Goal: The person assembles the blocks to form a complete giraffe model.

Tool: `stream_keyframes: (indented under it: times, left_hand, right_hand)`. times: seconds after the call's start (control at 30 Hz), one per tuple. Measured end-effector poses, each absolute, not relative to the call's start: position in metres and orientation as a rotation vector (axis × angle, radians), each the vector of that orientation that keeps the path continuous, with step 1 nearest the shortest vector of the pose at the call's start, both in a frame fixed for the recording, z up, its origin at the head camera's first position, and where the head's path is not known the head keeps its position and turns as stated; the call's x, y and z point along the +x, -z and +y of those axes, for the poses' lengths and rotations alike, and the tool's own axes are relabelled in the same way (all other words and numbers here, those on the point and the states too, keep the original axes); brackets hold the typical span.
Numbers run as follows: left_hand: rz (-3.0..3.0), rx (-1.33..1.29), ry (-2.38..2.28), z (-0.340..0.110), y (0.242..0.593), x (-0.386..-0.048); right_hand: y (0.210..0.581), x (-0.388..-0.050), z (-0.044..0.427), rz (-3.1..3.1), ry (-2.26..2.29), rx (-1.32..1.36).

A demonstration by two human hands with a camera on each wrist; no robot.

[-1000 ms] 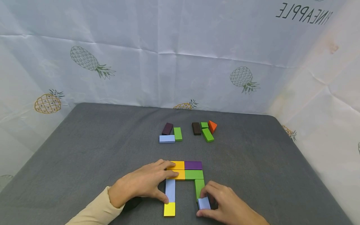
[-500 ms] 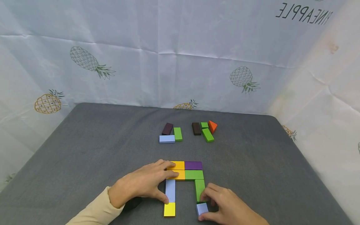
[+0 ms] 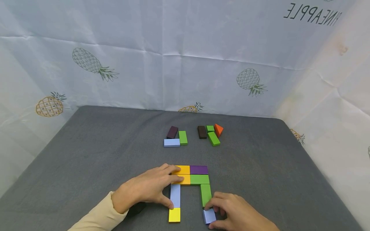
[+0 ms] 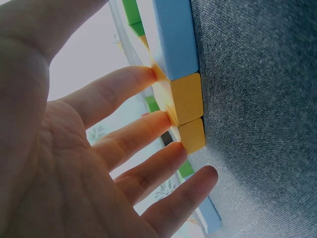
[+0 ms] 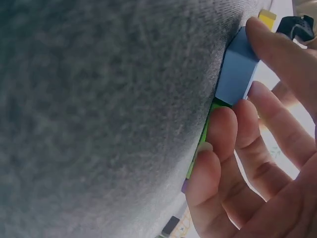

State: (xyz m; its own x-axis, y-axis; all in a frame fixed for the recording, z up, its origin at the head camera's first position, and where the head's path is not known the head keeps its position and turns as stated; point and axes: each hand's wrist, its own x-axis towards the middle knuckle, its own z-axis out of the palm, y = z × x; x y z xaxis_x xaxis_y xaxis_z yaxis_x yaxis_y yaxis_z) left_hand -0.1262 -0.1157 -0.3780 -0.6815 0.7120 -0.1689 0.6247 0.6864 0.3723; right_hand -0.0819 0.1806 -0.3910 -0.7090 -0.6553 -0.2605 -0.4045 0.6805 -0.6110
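My right hand (image 3: 235, 210) pinches a small light blue block (image 3: 208, 215) between thumb and fingers, at the near end of a green block (image 3: 205, 194). In the right wrist view the thumb touches one end of this blue block (image 5: 236, 72). My left hand (image 3: 145, 186) rests its nearly straight fingers on two orange-yellow blocks (image 3: 185, 170). Its thumb touches near the joint of a long light blue block (image 3: 175, 195) and a bright yellow block (image 3: 174, 215). A purple block (image 3: 198, 170) and a green block (image 3: 199, 179) lie beside the orange-yellow ones.
Farther back on the grey table (image 3: 115, 144) lie a dark purple block (image 3: 172, 132), a green block (image 3: 183, 137) and a light blue block (image 3: 171, 143). Right of them are a dark brown block (image 3: 202, 132), two green blocks and an orange triangular block (image 3: 218, 130).
My right hand has shifted slightly toward me with the small light blue block, which has also turned a little. The left hand and the other blocks have stayed in place.
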Motion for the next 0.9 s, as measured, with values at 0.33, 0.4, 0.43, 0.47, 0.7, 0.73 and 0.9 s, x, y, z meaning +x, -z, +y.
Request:
stream_keyframes:
  times: [0.33, 0.4, 0.43, 0.47, 0.7, 0.73, 0.9]
  left_hand:
    - [2.601, 1.063, -0.420, -0.1161, 0.3774, -0.1255]
    - [2.600, 1.063, -0.420, -0.1161, 0.3775, -0.1255]
    - [2.603, 1.066, -0.418, -0.1161, 0.3776, -0.1255]
    - [2.603, 1.068, -0.417, -0.1161, 0.3776, -0.1255]
    - [2.598, 1.069, -0.416, -0.1164, 0.3772, -0.1258]
    - [2.596, 1.069, -0.417, -0.1164, 0.3771, -0.1259]
    - [2.586, 1.066, -0.420, -0.1165, 0.3760, -0.1260]
  right_hand:
    - [0.3910, -0.0847, 0.1818, 2.456, 0.720, -0.696]
    - [0.3910, -0.0847, 0.1814, 2.465, 0.706, -0.684]
    - [0.3911, -0.0846, 0.1813, 2.467, 0.705, -0.678]
    - [0.3911, -0.0845, 0.1812, 2.472, 0.705, -0.674]
    - [0.3924, -0.0842, 0.1806, 2.500, 0.728, -0.690]
    - [0.3926, -0.0843, 0.1807, 2.500, 0.730, -0.695]
    - [0.3934, -0.0844, 0.1811, 2.498, 0.749, -0.706]
